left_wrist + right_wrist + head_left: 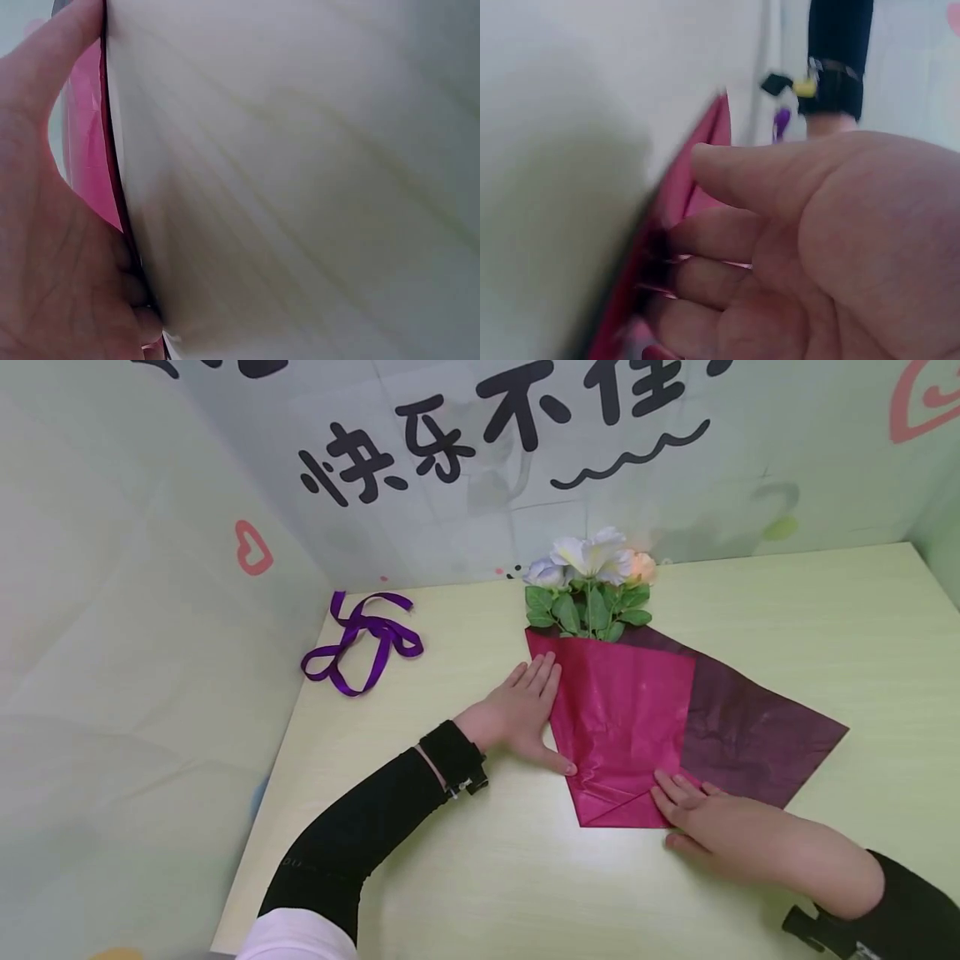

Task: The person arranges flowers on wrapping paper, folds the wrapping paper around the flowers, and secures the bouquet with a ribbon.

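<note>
Pink-and-purple wrapping paper (630, 718) lies on the table (487, 868), 4 o'clock from head-view centre; flowers (592, 560) protrude at its 11 o'clock. Left hand (525, 710) at its 9 o'clock: fingers straight, thumb spread, touching the edge. Right hand (716, 822) at 5 o'clock: fingers extended, resting on the lower part. Purple ribbon (381, 628) lies looped, 10 o'clock from left hand.

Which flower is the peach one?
The rightmost flower, the only peach-coloured one; the white flower stands in the middle, and the pale lilac flower is leftmost.
</note>
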A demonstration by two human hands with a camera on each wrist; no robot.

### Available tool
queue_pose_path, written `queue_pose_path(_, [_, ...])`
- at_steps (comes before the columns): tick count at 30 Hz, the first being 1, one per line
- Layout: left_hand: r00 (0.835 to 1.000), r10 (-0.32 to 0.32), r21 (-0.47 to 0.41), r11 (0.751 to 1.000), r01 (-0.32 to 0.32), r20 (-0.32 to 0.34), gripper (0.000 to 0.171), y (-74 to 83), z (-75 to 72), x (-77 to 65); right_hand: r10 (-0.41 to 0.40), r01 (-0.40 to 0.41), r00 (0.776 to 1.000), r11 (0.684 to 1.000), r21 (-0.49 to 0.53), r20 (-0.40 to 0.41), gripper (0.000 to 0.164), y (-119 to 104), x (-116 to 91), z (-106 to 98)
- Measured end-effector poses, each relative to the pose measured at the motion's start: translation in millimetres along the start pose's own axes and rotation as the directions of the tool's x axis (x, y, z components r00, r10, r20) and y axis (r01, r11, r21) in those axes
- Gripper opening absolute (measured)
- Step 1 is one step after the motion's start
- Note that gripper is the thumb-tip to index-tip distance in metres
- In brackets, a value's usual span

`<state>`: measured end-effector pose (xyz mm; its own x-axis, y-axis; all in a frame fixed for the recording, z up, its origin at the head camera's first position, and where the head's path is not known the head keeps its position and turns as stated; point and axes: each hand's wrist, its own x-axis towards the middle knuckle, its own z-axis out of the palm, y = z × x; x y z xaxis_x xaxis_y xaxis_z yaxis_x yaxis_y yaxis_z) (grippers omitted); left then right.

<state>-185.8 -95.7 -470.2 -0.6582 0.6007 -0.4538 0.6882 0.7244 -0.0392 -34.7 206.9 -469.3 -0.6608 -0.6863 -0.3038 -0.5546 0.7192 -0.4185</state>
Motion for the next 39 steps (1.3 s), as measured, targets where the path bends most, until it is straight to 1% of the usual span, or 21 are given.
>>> queue_pose_path(2, [1.000, -0.002, 0.001, 1.000, 0.002, -0.004, 0.152, -0.2, -0.7, 0.4, 0.030, -0.030, 1.000, 1.000, -0.002, -0.005, 0.062, 5, -6, -6])
queue_pose_path(4, [1.000, -0.007, 0.009, 1.000, 0.007, -0.012, 0.153, -0.3, -1.6, 0.4, 0.036, -0.037, 0.999, 0.998, -0.041, -0.032, 0.062, 8, -8, -10])
queue_pose_path(7, [0.999, -0.021, 0.037, 0.999, 0.022, -0.029, 0.153, 0.7, -1.2, -0.6, -0.018, 0.007, 0.992, 0.996, -0.086, -0.127, 0.057, 4, -5, -14])
queue_pose_path(8, [0.999, -0.026, 0.045, 0.999, 0.028, -0.034, 0.153, 1.4, -0.8, -1.1, -0.049, 0.032, 0.985, 0.994, -0.102, -0.165, 0.055, 2, -1, -15])
queue_pose_path(9, [0.999, -0.031, 0.058, 0.998, 0.034, -0.042, 0.153, 2.1, -0.4, -1.8, -0.089, 0.064, 0.974, 0.991, -0.120, -0.211, 0.054, -1, 3, -15])
queue_pose_path(11, [0.997, -0.043, 0.081, 0.996, 0.048, -0.066, 0.154, 2.2, -0.4, -2.4, -0.177, 0.138, 0.944, 0.978, -0.156, -0.278, 0.053, -7, 13, -15])
queue_pose_path(12, [0.996, -0.046, 0.087, 0.995, 0.053, -0.079, 0.154, 2.7, -0.6, -2.9, -0.218, 0.172, 0.932, 0.969, -0.176, -0.290, 0.054, -10, 18, -14])
queue_pose_path(14, [0.994, -0.030, 0.075, 0.996, 0.038, -0.107, 0.151, 4.2, -1.1, -3.6, -0.287, 0.228, 0.915, 0.948, -0.223, -0.284, 0.061, -15, 27, -10])
queue_pose_path(15, [0.993, -0.015, 0.071, 0.997, 0.024, -0.121, 0.148, 5.4, -1.6, -4.1, -0.299, 0.242, 0.915, 0.944, -0.225, -0.270, 0.064, -18, 30, -8])
queue_pose_path(17, [0.990, 0.023, 0.061, 0.998, -0.014, -0.141, 0.140, 7.7, -2.8, -4.7, -0.292, 0.245, 0.928, 0.946, -0.211, -0.231, 0.068, -23, 36, -5])
queue_pose_path(20, [0.990, 0.064, 0.044, 0.997, -0.059, -0.126, 0.131, 11.5, 0.7, -8.1, -0.246, 0.221, 0.953, 0.964, -0.145, -0.176, 0.074, -28, 42, 4])
queue_pose_path(22, [0.993, 0.055, 0.038, 0.998, -0.051, -0.101, 0.130, 10.9, 2.1, -9.5, -0.220, 0.204, 0.963, 0.972, -0.115, -0.152, 0.075, -30, 45, 7])
queue_pose_path(25, [0.998, 0.008, 0.011, 1.000, -0.008, -0.057, 0.128, 4.7, 2.8, -8.0, -0.214, 0.203, 0.969, 0.975, -0.095, -0.124, 0.075, -30, 47, 10])
queue_pose_path(28, [0.998, -0.051, -0.025, 0.998, 0.051, -0.026, 0.120, -6.6, 1.4, -0.8, -0.202, 0.192, 0.973, 0.977, -0.090, -0.116, 0.074, -30, 47, 12])
queue_pose_path(32, [0.992, -0.121, -0.063, 0.991, 0.119, -0.027, 0.107, -24.7, -1.6, 11.4, -0.190, 0.179, 0.974, 0.979, -0.097, -0.127, 0.073, -30, 46, 15])
queue_pose_path(35, [0.985, -0.169, -0.059, 0.984, 0.168, -0.018, 0.096, -37.1, -3.7, 20.8, -0.203, 0.186, 0.967, 0.975, -0.122, -0.153, 0.072, -31, 45, 17])
queue_pose_path(37, [0.981, -0.195, -0.054, 0.979, 0.194, 0.002, 0.091, -43.1, -4.7, 26.5, -0.214, 0.190, 0.962, 0.971, -0.143, -0.171, 0.071, -31, 44, 18])
queue_pose_path(39, [0.977, -0.212, -0.052, 0.976, 0.213, 0.010, 0.088, -45.2, -4.7, 29.9, -0.221, 0.192, 0.958, 0.968, -0.161, -0.185, 0.072, -31, 43, 19])
